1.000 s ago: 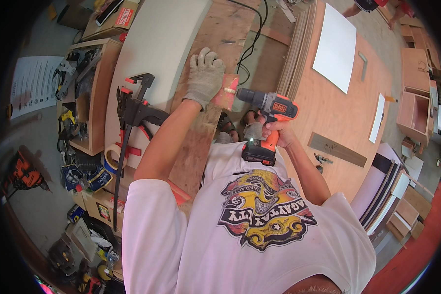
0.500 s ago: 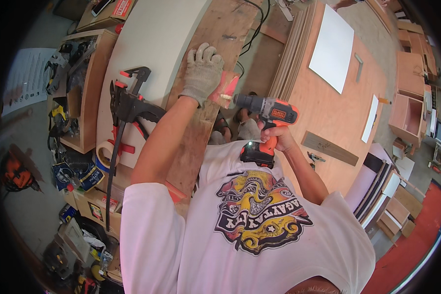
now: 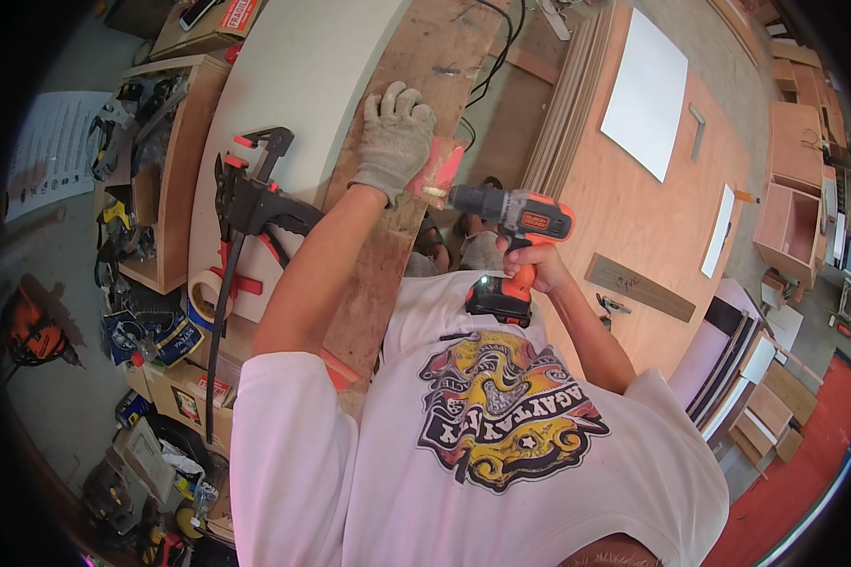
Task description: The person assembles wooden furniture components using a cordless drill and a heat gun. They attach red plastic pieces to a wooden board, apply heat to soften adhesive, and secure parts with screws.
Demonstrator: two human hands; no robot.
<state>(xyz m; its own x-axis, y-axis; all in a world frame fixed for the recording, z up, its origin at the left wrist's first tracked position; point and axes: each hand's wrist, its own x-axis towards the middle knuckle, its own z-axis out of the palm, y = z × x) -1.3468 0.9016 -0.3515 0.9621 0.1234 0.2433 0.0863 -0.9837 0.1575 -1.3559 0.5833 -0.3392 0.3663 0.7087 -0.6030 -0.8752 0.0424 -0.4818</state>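
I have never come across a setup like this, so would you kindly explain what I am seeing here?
There is no robot: a person is working with their own hands. The view comes from a wide fisheye camera on their head, looking down, so straight edges bend. The left hand, in a grey work glove, rests on a long wooden plank, beside a small red-faced piece. The right hand grips an orange and black cordless drill, its front toward that piece; contact is hard to tell. On the left, a black and red bar clamp lies over a pale panel. On the right, a white sheet lies on plywood.
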